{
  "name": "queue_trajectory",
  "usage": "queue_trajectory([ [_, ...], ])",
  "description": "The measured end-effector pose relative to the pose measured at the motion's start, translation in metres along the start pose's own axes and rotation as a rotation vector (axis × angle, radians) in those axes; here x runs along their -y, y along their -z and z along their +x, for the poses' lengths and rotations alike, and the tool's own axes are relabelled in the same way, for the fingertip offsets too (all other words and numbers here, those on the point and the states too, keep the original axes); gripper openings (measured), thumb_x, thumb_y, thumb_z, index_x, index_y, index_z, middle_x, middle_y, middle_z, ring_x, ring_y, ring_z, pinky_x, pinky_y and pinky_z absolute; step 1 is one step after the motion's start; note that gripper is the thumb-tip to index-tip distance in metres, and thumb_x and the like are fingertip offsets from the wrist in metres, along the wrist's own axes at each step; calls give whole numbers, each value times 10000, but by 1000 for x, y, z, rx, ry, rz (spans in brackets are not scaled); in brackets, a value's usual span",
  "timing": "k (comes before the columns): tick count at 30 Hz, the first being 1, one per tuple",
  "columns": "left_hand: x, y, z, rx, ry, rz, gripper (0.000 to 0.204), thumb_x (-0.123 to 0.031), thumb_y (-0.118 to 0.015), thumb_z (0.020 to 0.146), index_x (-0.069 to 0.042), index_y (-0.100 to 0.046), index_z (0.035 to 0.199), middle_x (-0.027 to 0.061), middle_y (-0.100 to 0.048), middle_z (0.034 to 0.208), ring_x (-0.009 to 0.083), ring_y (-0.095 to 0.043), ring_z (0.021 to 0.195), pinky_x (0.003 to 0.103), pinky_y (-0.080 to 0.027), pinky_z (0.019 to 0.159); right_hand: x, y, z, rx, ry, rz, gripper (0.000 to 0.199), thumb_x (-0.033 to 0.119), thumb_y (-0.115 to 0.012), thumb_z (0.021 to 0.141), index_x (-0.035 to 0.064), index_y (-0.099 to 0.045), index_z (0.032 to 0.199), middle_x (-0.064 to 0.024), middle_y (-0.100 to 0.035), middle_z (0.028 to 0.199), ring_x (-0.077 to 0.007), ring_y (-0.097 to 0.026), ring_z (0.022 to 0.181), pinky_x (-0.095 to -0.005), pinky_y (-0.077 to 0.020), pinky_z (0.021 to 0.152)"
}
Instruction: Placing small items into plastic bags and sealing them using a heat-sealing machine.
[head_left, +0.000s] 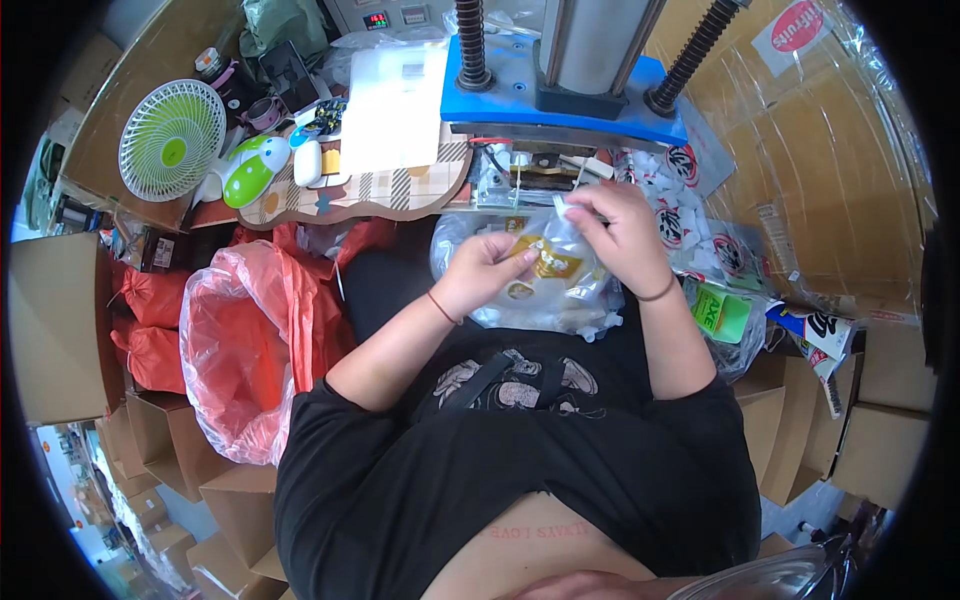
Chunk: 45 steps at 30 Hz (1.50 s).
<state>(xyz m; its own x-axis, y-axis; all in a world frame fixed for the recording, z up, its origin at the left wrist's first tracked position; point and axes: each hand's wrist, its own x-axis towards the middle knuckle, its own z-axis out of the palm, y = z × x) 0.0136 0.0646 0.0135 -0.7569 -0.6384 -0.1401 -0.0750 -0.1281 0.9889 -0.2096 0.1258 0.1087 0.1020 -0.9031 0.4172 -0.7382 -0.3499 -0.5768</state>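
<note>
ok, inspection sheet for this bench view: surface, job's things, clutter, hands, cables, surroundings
surface: patterned tabletop, mostly covered.
job's things: clear plastic packet with yellow contents, held above a heap of clear bags.
clutter: white-green desk fan, green-white gadget, white sheet.
hands: left hand and right hand both pinch the packet.
cables: nothing seen.
surroundings: blue press, red plastic bag, cardboard boxes.

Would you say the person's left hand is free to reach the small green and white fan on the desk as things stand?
Probably not right away. The left hand is pinching the clear plastic bag that the right hand also holds. The fan stands far off to the left, though nothing blocks the way there.
</note>
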Motion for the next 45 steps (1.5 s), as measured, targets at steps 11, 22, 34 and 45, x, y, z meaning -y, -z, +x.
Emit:
queue_trajectory([
  [11,-4,-12,29,163,193,-475,271,-131,-722,913,-11,-671,1150,50,-716,1026,110,-674,894,255,-545,798,-77,43,-44,-103,-153,-485,182,130,-644,906,16,-656,1048,-162,-640,1101,-359,-610,958,-411,-492,868],
  [22,-14,19,35,-290,20,27,457,-150,-708,922,34,-506,1288,100,-634,1083,157,-666,924,291,-554,761,-103,24,-76,-191,-300,-364,127,132,-612,892,7,-636,898,-192,-612,941,-399,-587,921,-458,-477,794],
  [34,-226,-86,-169,-23,-1409,-365,245,-201,-667,900,-73,-640,1107,167,-629,1136,317,-618,969,448,-489,793,-115,9,-78,-114,-339,-398,183,215,-606,911,51,-686,909,-164,-651,905,-352,-618,930,-455,-503,809],
  [45,-235,-92,-221,517,-1072,-526,442,-381,-766,848,-160,-648,1212,93,-548,988,270,-508,964,393,-418,800,-107,15,-91,-261,-357,-370,240,259,-623,911,31,-691,887,-188,-654,865,-388,-625,862,-460,-495,767],
])
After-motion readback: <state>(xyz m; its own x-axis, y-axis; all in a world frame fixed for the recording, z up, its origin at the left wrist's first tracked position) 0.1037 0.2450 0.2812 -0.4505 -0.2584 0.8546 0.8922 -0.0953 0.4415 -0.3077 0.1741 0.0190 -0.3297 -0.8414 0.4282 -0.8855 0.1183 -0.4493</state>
